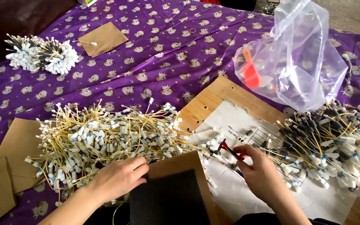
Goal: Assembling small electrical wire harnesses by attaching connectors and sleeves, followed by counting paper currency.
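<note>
Purple cloth (167, 54) w/ small animal print covers the desk, edge to edge. At centre lies a wooden board (207, 102) w/ a printed paper sheet (238, 125) on top. At 6 o'clock sits a dark foam block (167, 200) on brown cardboard.

Left hand (119, 177), at 7 o'clock, rests palm down on the near edge of a big pile of yellow wires (105, 133) w/ white plugs; fingers curled loosely, touching the wires, not clenched on any one that I can see. Right hand (259, 166), at 5 o'clock, hovers over the paper, thumb and forefinger pinched on a small red-handled tool (229, 149), prob. a cutter or tweezers, tip too small to tell. Tool tip points toward 10 o'clock, just beside a loose wire end.

At 3 o'clock, a second heap of wires (334, 133) w/ dark sleeves and white plugs. Above it, at 1 o'clock, a clear plastic bag (301, 62) w/ an orange piece inside. At 10 o'clock, well apart, two tied bundles (42, 54) stand plug-end out, near a brown card (103, 37).
</note>
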